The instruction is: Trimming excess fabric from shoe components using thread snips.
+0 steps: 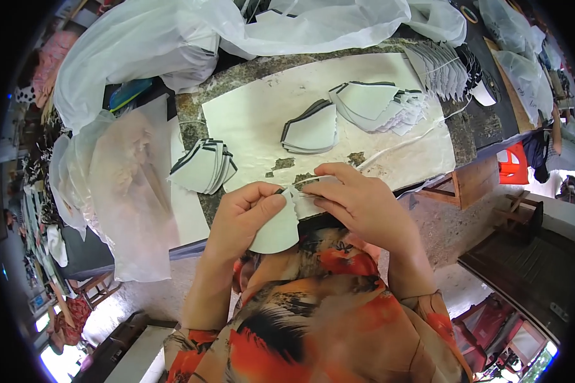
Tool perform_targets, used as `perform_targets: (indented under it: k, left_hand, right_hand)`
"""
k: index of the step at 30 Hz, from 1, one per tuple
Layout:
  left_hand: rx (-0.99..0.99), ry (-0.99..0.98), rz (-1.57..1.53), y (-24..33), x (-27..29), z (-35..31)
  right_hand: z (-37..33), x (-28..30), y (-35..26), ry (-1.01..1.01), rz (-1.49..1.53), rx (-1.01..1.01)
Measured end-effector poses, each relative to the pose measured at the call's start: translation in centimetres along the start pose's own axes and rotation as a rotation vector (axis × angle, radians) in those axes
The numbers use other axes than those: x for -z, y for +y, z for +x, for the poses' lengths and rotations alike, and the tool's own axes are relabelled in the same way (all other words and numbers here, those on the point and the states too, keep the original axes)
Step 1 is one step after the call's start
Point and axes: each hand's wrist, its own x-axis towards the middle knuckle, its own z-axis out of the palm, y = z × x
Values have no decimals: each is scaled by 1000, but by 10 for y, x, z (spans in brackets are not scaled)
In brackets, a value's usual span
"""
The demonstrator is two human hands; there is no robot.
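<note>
My left hand [246, 214] pinches a white curved fabric piece [276, 230] between thumb and fingers, in front of my chest at the table's near edge. The piece has a notched right edge and a dark bit at its top. My right hand [361, 204] is closed beside that edge, its fingertips on a thin white cord [406, 142]. The cord trails from there to the upper right across the table. Exactly how cord and piece meet is hidden by the fingers. Similar dark-edged pieces lie in a left stack [201, 167], a middle stack [310, 131] and a right stack [367, 102].
A worn white sheet [255, 99] covers the mottled tabletop [190, 108]. Plastic bags [131, 179] drape the left side, with more plastic [319, 29] along the back. Overlapping grey-white pieces [437, 70] lie at the far right. A red stool [512, 164] stands beyond the table.
</note>
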Motion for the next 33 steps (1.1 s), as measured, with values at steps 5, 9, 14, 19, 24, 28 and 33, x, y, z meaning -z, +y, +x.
perform_targets:
  k: [5,9,14,19,24,28,33]
  left_hand:
    - [-12,-40,-58,-7,-4,-5]
    - [30,-38,-178,-3,-14,-8]
    - [16,2,-82,-10,-19,-6]
    - [-31,20,-51,-13,-23,-6]
    - [-56,24,-8,-14,-24,-4]
    - [-66,39,21,-10,-25,-2]
    - [-51,41,51,-9,-24,0]
  right_hand:
    - [10,-5,3,-12,80,-62]
    - [12,-4,2,-52,236,-42]
    - [10,-7,3,-93,512,-183]
    - [6,-19,6,-26,639,-241]
    - [4,-21,9,-48,737,-279]
    - [1,-24,7,-20,986,-404]
    - [4,-19,12,-97,914,-376]
